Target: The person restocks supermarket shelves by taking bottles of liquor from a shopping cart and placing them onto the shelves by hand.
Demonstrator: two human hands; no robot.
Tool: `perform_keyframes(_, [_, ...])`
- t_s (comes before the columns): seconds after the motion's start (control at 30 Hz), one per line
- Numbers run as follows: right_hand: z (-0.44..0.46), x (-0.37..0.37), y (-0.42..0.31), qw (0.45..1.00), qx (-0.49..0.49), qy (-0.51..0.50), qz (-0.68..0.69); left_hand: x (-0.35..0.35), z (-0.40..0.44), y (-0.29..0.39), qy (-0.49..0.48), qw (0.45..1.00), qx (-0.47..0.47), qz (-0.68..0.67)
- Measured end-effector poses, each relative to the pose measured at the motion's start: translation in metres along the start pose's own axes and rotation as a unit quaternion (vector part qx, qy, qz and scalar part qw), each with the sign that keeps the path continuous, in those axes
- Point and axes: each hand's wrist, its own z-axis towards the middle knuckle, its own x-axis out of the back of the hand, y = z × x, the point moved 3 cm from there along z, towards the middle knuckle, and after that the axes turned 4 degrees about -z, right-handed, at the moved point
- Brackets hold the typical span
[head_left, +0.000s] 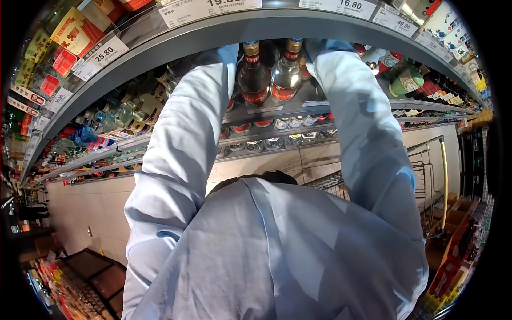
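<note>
1. Between our left sleeve (184,106) and right sleeve (354,90), the left bottle (253,80) and the right bottle (286,80) stand upright on the shelf (242,116)!
2. Our left hand and right hand are hidden behind the upper shelf edge (288,25); open or gripping, we can't tell.
3. Progress? Both bottles look in place, neither lifted; what's left, we can't judge.
4. Clear glass, red labels, seemingly clear liquid inside; we can't read levels.
5. Right of our right hand, a green bottle (406,81); nearer our body, a cart (446,181), load unseen.
</note>
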Motion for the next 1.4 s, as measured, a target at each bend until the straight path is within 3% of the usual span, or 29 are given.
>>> perform_keyframes(0.33, [0.007, 0.008, -0.007, 1.0, 0.011, 0.0, 0.02, -0.009, -0.015, -0.005, 0.01, 1.0, -0.004, 0.002])
perform_keyframes(0.53, [-0.029, 0.026, -0.003, 0.986, 0.005, 0.018, 0.168, -0.021, -0.05, 0.007, -0.002, 0.999, -0.011, -0.03])
perform_keyframes(0.63, [-0.066, 0.023, 0.015, 0.932, -0.016, 0.03, 0.361, -0.022, -0.088, 0.01, -0.113, 0.991, 0.023, -0.065])
perform_keyframes(0.67, [-0.084, 0.013, 0.023, 0.9, -0.021, 0.042, 0.433, -0.019, -0.093, 0.004, -0.136, 0.99, -0.021, -0.022])
perform_keyframes(0.73, [-0.108, -0.004, 0.031, 0.838, -0.012, 0.069, 0.541, -0.016, -0.091, -0.013, -0.113, 0.992, -0.05, -0.014])
perform_keyframes(0.77, [-0.116, -0.009, 0.024, 0.857, 0.037, 0.016, 0.513, -0.015, -0.088, -0.022, -0.095, 0.994, -0.06, -0.001])
perform_keyframes(0.8, [-0.121, -0.019, 0.025, 0.882, 0.081, 0.026, 0.463, -0.015, -0.086, -0.032, -0.079, 0.994, -0.068, 0.013])
perform_keyframes(0.87, [-0.119, -0.042, 0.034, 0.901, 0.093, -0.001, 0.424, -0.015, -0.084, -0.038, -0.063, 0.995, -0.067, 0.047])
perform_keyframes(0.93, [-0.117, -0.051, 0.039, 0.922, 0.112, 0.046, 0.368, -0.013, -0.083, -0.041, -0.06, 0.993, -0.053, 0.082])
perform_keyframes(0.97, [-0.115, -0.051, 0.043, 0.924, 0.103, 0.037, 0.366, -0.011, -0.078, -0.048, -0.067, 0.989, -0.091, 0.093])
perform_keyframes(1.1, [-0.11, -0.049, 0.052, 0.926, 0.071, -0.02, 0.371, -0.007, -0.075, -0.051, -0.084, 0.991, -0.063, 0.077])
perform_keyframes(1.4, [-0.112, -0.05, 0.05, 0.949, 0.085, 0.044, 0.302, -0.012, -0.079, -0.042, -0.089, 0.995, -0.026, -0.024])
